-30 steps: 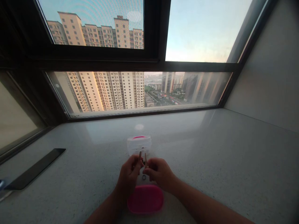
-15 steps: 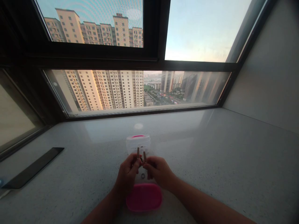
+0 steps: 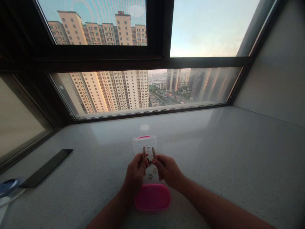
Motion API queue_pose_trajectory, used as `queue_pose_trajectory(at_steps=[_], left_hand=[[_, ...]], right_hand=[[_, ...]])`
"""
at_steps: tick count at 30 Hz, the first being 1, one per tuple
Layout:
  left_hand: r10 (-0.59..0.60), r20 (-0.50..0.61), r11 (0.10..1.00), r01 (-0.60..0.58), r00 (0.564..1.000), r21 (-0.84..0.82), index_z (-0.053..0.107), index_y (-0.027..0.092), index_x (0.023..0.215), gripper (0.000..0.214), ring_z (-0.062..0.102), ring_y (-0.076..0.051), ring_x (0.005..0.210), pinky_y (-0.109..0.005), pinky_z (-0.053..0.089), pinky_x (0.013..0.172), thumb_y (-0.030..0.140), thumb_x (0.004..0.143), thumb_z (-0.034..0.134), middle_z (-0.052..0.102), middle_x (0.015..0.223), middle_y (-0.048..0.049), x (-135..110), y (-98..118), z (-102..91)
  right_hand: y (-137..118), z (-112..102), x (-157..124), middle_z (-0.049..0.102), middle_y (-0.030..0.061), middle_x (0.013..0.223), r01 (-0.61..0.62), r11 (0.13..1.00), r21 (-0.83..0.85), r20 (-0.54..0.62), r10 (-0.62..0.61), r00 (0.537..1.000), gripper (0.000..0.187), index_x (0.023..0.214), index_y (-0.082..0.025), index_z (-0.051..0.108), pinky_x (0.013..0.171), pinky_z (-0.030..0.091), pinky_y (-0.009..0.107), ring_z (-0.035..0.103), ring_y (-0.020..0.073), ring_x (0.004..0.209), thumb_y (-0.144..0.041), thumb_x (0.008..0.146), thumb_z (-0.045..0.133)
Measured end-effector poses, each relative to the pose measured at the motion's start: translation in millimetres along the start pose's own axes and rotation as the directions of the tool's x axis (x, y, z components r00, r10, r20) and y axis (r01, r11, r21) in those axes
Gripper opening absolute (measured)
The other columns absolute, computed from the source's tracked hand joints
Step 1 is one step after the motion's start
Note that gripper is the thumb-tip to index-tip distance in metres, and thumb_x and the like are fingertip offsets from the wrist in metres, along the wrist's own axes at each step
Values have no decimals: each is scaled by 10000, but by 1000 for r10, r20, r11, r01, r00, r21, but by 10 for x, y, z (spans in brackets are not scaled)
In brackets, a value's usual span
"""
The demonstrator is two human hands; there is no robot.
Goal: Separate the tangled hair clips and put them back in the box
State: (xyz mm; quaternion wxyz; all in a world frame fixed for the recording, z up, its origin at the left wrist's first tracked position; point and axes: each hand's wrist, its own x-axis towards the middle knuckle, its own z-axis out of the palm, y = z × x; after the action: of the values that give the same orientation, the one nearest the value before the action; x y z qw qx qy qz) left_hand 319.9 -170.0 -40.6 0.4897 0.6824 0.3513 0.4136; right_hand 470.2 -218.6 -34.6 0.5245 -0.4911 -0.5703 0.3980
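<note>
A person is working at a pale counter (image 3: 226, 165), left hand (image 3: 134, 170) pinching one strip (image 3: 144, 152) in its fingers, right hand (image 3: 170, 170) pinching a second strip (image 3: 153, 153), both standing nearly upright before one clear box (image 3: 138, 142). One dark piece (image 3: 149, 161) is showing between the hands. Two rings (image 3: 150, 176), one dark, one pale, are lying near one pink tray (image 3: 152, 197). One dark slab (image 3: 47, 169) and one blue disc (image 3: 8, 187) are sitting at left. Outside, one rooftop sign (image 3: 121, 13) is showing, too small to read.

Looks like high-flr apt (bldgs (image 3: 114, 90) thru window (image 3: 152, 62)).
</note>
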Motion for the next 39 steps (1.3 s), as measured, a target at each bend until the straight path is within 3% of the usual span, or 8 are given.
queue_pose_trajectory(at_steps=[12,26,39], left_hand=[[-18,-6,999,17,1000,-27,527,164,1069,301,403,-86,486,-200,337,470,379,869,460,492,673,32,3,-9,7],[-11,25,999,11,1000,-38,542,160,1036,271,372,-65,467,-185,319,449,362,879,453,469,666,37,-5,16,16],[26,-82,1000,-27,996,-11,571,163,999,252,435,-78,478,-186,354,460,351,860,477,545,688,13,-25,37,22]], right_hand=[[50,21,13,374,-91,445,-20,999,33,59,18,998,316,775,-176,497,327,236,154,352,59,320,-457,892,410],[41,-13,-12,377,-73,455,24,999,-26,61,-23,998,397,787,-179,494,415,278,194,337,73,387,-528,911,349],[46,19,-20,338,-91,437,-20,997,73,43,17,999,406,730,-191,441,343,209,173,278,57,343,-562,882,384]])
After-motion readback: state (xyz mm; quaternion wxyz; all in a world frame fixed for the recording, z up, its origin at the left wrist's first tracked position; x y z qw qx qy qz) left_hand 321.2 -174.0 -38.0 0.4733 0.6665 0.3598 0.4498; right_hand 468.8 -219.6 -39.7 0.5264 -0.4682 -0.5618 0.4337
